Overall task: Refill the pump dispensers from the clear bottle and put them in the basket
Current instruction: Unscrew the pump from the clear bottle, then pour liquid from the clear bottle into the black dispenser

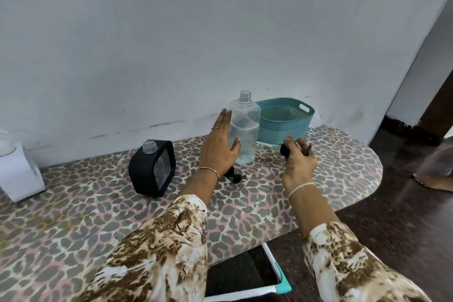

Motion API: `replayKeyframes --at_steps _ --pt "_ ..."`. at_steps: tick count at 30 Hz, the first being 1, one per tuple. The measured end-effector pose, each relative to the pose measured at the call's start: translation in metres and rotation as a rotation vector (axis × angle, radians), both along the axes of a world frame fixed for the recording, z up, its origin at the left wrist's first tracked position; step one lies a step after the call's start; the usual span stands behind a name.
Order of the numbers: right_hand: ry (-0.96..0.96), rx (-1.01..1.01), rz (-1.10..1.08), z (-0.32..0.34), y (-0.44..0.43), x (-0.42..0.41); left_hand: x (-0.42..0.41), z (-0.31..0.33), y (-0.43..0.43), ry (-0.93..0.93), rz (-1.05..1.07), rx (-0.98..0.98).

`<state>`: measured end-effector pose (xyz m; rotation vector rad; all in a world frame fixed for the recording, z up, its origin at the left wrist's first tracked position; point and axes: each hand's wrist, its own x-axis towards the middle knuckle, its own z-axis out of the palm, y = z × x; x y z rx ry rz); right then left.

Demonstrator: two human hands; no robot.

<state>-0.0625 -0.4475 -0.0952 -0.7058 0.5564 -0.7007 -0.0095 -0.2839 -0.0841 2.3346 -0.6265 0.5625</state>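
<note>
A clear bottle (245,127) stands uncapped on the leopard-print table (98,208), part full of clear liquid. My left hand (219,147) is spread open just to its left, fingers up, thumb near the bottle's side. My right hand (297,157) is shut on a black cap or pump piece (285,149), to the right of the bottle. A black dispenser (153,167) with a clear open neck stands tilted at the left. A black pump head (234,175) lies on the table below my left hand. The teal basket (284,120) stands behind, with nothing visible in it.
A white dispenser (17,171) stands at the table's far left edge. The wall runs close behind the table. The table's rounded right end drops to a dark floor, where a person's bare foot (434,179) shows. A framed dark object (245,274) sits below the front edge.
</note>
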Motion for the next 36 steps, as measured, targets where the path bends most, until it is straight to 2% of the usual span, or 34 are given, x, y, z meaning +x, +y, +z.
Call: replayKeyframes --at_steps 4,10,12,15,21,26,31,36 --pt "0.153 -0.246 0.072 -0.015 -0.010 0.004 0.004 -0.005 0.000 0.079 0.028 -0.069" --pt "0.492 -0.900 0.185 -0.032 -0.029 0.010 0.005 -0.009 -0.003 0.119 0.034 -0.082" --pt "0.539 -1.065 0.235 -0.033 -0.029 0.008 0.005 -0.011 -0.004 0.121 0.023 -0.085" --pt "0.559 -1.200 0.276 -0.035 -0.028 0.008 0.005 -0.012 -0.005 0.126 0.021 -0.080" --pt "0.561 -1.342 0.322 -0.033 -0.027 0.010 0.003 -0.013 -0.004 0.167 0.039 -0.105" --pt "0.415 -1.468 0.290 -0.016 -0.003 0.019 -0.004 0.000 0.001 0.140 0.111 -0.106" --pt "0.308 -1.304 0.278 0.003 0.028 0.035 -0.016 0.034 0.021 0.021 0.207 -0.146" --pt "0.271 -1.069 0.291 0.004 0.046 0.050 -0.031 0.054 0.064 -0.016 0.294 -0.087"
